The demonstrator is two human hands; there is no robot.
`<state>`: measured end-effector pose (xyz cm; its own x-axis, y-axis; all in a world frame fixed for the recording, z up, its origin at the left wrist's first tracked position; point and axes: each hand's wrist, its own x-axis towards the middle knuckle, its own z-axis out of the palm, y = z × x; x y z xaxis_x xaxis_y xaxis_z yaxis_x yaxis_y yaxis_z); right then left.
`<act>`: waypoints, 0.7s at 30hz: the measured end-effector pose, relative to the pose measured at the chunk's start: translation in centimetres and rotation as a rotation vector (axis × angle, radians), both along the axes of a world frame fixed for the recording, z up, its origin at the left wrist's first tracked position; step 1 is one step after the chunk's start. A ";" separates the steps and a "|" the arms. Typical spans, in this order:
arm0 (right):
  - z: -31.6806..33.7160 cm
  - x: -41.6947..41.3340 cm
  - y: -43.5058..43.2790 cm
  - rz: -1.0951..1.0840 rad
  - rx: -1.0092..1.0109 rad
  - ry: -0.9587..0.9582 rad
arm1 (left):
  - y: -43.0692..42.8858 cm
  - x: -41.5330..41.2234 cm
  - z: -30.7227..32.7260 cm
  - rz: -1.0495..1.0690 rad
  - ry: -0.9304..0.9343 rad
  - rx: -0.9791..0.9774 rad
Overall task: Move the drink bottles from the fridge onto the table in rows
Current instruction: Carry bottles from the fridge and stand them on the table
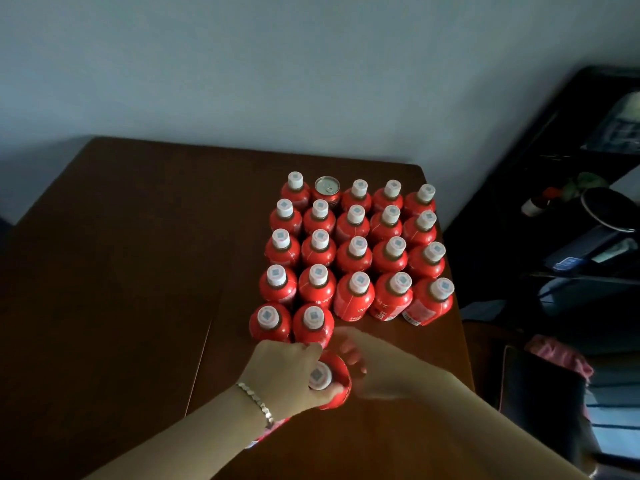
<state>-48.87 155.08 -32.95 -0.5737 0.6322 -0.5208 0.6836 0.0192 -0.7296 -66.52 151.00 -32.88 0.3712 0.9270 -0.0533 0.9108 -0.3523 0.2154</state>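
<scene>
Red drink bottles (356, 247) with white caps stand in tight rows on the right half of the brown table (138, 271). One silver-topped red can (327, 186) sits in the back row. The nearest row holds two bottles at its left end. Just in front of them, my left hand (284, 372) grips a red bottle (337, 375) from the left, by its neck and shoulder. My right hand (356, 358), blurred, wraps the bottle's right side. Another red object (266, 431) shows partly under my left wrist.
The table's right edge runs close beside the bottles. Past it stand a dark shelf unit (588, 168) with clutter and a dark chair (540, 393) with a pink cloth (554, 355). A pale wall rises behind the table.
</scene>
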 end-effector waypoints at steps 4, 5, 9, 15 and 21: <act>-1.9 1.4 -3.1 -0.083 0.213 -0.115 | 0.8 2.9 0.2 -0.008 -0.049 -0.075; -2.4 1.9 -3.5 -0.166 0.262 -0.149 | 1.1 3.6 0.4 -0.019 -0.049 -0.095; -4.2 4.1 -4.0 -0.573 0.287 -0.174 | 3.1 6.1 0.4 0.028 -0.083 -0.101; -5.9 5.6 -2.0 -0.898 0.341 -0.100 | 6.3 8.5 -0.7 0.079 0.004 -0.267; -8.2 4.2 -2.1 -0.911 0.258 -0.042 | 4.9 6.9 -1.7 0.119 -0.036 -0.200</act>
